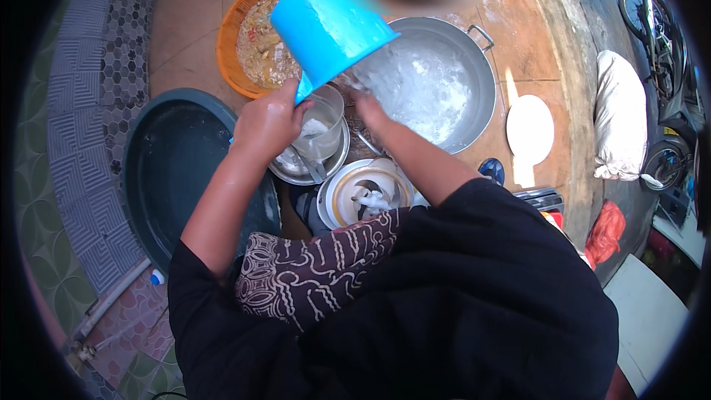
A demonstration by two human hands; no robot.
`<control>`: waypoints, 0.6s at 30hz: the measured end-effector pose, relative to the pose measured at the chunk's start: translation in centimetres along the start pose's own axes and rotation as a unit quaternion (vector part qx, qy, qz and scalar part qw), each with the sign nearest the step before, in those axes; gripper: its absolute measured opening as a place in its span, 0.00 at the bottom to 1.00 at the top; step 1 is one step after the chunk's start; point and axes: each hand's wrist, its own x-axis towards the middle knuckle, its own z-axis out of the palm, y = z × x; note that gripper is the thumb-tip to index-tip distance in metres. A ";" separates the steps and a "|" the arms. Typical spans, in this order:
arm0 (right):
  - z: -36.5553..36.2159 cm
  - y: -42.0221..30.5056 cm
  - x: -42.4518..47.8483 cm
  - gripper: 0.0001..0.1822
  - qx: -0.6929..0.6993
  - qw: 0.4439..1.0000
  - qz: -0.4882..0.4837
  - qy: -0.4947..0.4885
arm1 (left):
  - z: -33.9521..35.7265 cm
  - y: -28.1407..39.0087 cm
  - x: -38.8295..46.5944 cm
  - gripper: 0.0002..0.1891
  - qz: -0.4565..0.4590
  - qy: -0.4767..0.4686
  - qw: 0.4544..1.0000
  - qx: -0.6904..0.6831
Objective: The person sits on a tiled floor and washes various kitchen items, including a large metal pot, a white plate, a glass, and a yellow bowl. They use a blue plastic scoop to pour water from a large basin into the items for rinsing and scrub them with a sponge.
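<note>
My left hand (pixel 269 122) grips the handle of a blue plastic water dipper (pixel 332 28), tilted so that water pours out of its mouth into a large metal pan (pixel 484 94) with side handles. Below the dipper's mouth, my right hand (pixel 366 105) reaches to the pan's near left side; its fingers are partly hidden by the splashing water and seem to hold nothing. Beneath my left hand, a clear plastic container (pixel 328 128) and a spoon (pixel 305 164) sit in a metal bowl (pixel 345 147). Nearer me, stacked plates (pixel 339 200) carry some white foam or cloth.
An orange plastic basket (pixel 230 61) with food scraps stands behind the dipper. At left is a large dark green tub (pixel 136 178). A white oval object (pixel 530 129), a white sack (pixel 619 116) and a red plastic bag (pixel 605 233) lie to the right. Motorcycles (pixel 661 39) stand beyond.
</note>
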 end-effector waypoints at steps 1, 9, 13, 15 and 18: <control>-0.7 -1.5 -3.2 0.28 -0.096 0.994 0.012 -0.050 | 0.4 -0.4 -0.5 0.17 0.001 0.011 1.000 0.009; -16.1 3.5 -2.1 0.40 -0.524 0.665 0.251 -0.470 | 0.6 -4.4 -5.2 0.12 -0.063 0.172 0.981 -0.058; -13.2 3.6 -3.5 0.33 -0.516 0.746 0.162 -0.388 | 2.0 -11.3 -10.3 0.14 -0.168 0.260 0.947 -0.088; -9.1 2.3 -4.1 0.35 -0.287 0.875 0.140 -0.364 | 3.5 -14.9 -14.1 0.14 -0.246 0.293 0.923 -0.025; -6.4 0.2 -6.4 0.39 -0.065 0.958 -0.010 -0.278 | 5.7 -17.9 -18.4 0.17 -0.455 0.145 0.877 0.053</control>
